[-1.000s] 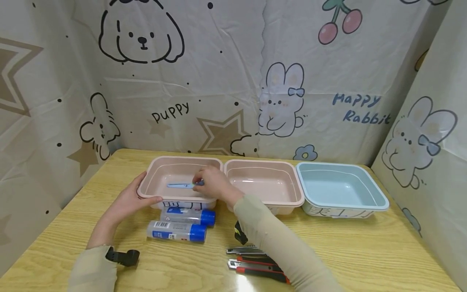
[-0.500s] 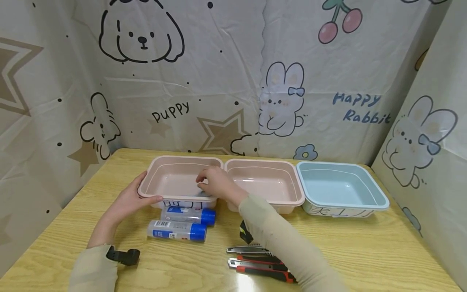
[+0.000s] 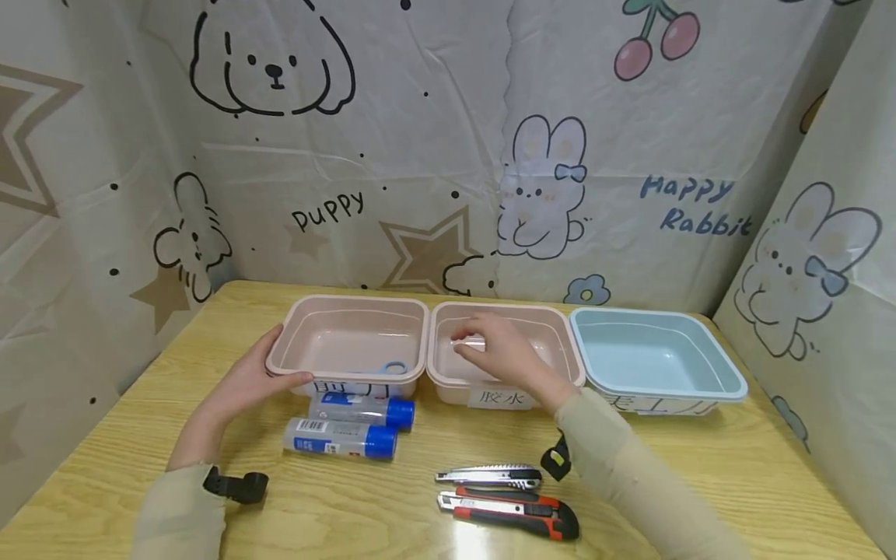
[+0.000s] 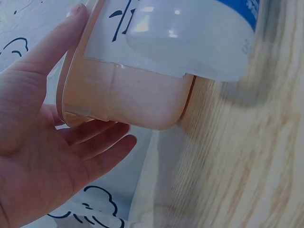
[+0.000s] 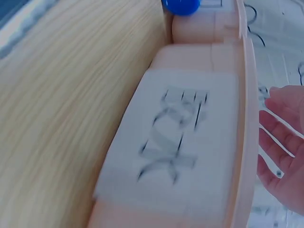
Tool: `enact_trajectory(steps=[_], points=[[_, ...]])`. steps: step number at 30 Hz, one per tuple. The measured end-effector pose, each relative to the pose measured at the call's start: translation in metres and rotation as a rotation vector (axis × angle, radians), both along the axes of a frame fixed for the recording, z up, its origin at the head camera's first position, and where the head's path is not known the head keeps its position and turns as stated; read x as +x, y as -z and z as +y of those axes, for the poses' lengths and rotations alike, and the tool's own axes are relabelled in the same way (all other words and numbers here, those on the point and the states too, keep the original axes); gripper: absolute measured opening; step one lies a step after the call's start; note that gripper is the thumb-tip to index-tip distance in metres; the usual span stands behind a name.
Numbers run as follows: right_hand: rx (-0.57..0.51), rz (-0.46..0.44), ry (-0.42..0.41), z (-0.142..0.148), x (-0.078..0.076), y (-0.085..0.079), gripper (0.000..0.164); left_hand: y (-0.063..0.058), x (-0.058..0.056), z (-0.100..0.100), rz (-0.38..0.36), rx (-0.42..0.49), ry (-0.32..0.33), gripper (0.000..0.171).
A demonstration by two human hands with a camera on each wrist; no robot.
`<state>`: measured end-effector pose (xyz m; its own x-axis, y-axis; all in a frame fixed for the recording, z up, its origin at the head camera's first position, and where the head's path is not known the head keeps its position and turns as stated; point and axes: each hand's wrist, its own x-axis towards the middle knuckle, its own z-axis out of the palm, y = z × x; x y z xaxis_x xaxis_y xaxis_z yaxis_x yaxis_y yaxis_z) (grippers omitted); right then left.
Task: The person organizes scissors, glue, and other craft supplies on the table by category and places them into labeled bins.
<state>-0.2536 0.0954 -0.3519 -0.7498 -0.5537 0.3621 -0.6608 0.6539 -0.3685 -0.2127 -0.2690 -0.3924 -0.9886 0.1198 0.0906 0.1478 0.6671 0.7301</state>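
Scissors point(image 3: 395, 368), their blue handle showing, lie inside the left pink bin point(image 3: 336, 342), by its front wall. A person's left hand point(image 3: 252, 381) holds that bin's near left corner, thumb along the front rim, fingers at the side. The right hand point(image 3: 502, 350), fingers loosely curved around nothing, hovers over the middle pink bin point(image 3: 455, 394). Two blue-capped bottles point(image 3: 339, 438) and two utility knives point(image 3: 514, 511) lie on the wooden table point(image 3: 350, 513).

Holding both arms point(image 3: 630, 467) forward, resting the left hand point(image 3: 245, 381) with thumb point(image 4: 54, 40) and fingers point(image 4: 110, 151) apart, curving the right hand point(image 3: 502, 350) loosely.
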Motion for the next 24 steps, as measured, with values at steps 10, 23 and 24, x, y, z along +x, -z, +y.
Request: enact_trajectory(steps=[10,23,24], points=[[0.032,-0.029,0.164,0.079,0.026,0.006,0.026,-0.008,-0.001,-0.001,0.053,-0.15,-0.007,0.1],[0.016,-0.007,0.307,0.166,0.047,0.014,0.043,-0.029,0.012,0.017,0.246,-0.373,0.103,0.074],[0.012,-0.011,0.319,0.172,0.048,0.016,0.045,-0.03,0.014,0.018,0.264,-0.382,0.12,0.07]])
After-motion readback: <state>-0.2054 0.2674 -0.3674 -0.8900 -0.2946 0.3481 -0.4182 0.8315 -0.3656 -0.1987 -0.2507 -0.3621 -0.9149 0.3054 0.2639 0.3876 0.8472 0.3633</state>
